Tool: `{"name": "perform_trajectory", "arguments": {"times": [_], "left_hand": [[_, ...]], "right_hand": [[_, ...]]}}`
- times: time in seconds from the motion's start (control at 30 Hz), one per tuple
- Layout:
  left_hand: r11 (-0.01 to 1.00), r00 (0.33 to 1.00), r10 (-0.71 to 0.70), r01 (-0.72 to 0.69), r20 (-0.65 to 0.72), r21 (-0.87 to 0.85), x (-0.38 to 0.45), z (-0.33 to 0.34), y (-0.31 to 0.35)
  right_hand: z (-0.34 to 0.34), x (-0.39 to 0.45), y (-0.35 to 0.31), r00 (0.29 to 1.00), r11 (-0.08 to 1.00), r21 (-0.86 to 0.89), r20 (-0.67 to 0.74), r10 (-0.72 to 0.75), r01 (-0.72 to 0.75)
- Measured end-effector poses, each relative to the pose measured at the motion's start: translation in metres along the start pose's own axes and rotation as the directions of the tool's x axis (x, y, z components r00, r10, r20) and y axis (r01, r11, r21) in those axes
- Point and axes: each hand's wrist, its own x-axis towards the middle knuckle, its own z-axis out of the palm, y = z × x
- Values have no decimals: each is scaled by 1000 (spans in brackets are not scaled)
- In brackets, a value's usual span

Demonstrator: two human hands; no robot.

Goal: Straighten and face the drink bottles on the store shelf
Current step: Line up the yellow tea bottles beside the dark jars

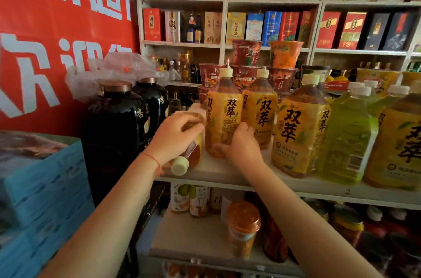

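I see bare shelf (218, 170) board open along the front edge at six o'clock, between the toppled bottle (190, 152) and the big yellow bottle (298, 136). At nine o'clock two dark jars (118, 127) wall off the shelf end. Noodle cups (247, 65) crowd twelve o'clock, and bottles stand tight from three o'clock on.

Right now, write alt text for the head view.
A person's left hand grips a tea bottle lying on its side on a white store shelf, while the right hand holds an upright yellow-labelled tea bottle beside it. More bottles stand to the right.
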Motion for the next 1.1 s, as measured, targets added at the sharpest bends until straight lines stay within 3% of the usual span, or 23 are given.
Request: {"name": "perform_trajectory", "arguments": {"times": [0.17, 0.27, 0.33, 0.43, 0.57, 0.67, 0.77, 0.87, 1.0, 1.1], "left_hand": [[975, 974, -161, 132, -161, -177, -16, -8, -24], [965, 970, -217, 196, -110, -173, -26, -11, -39], [959, 969, -234, 216, -83, -183, -31, -11, -40], [946, 962, -262, 240, -76, -220, -35, -9, -31], [951, 961, -252, 225, -110, -212, -43, -6, -20], [934, 956, -248, 193, -155, -301, -48, -13, -16], [897, 953, -219, 113, -207, -427, -52, -21, -8], [913, 959, -114, -2, -259, -409, -52, -23, 0], [977, 967, 27, -78, -253, -197, -35, -18, -6], [988, 988, 11, -34, -154, -150, -13, -4, -28]], "right_hand": [[7, 1, -8, 999, 989, 138, -7, 47, -46], [8, -17, -12, 983, 989, -3, -104, -149, 149], [8, -25, -16, 956, 956, -18, 30, -293, 294], [14, -31, -23, 893, 926, 106, 247, -377, 362], [17, -32, -24, 869, 882, 251, 204, -451, 399], [16, -31, -21, 872, 844, 359, 138, -470, 398], [10, -26, -31, 915, 741, 573, -40, -400, 349], [-2, -11, -53, 958, 650, 704, -188, -215, 284], [-6, 16, -76, 973, 711, 678, -230, -31, 183], [-6, 29, -86, 966, 750, 633, -258, -28, 191]]}}
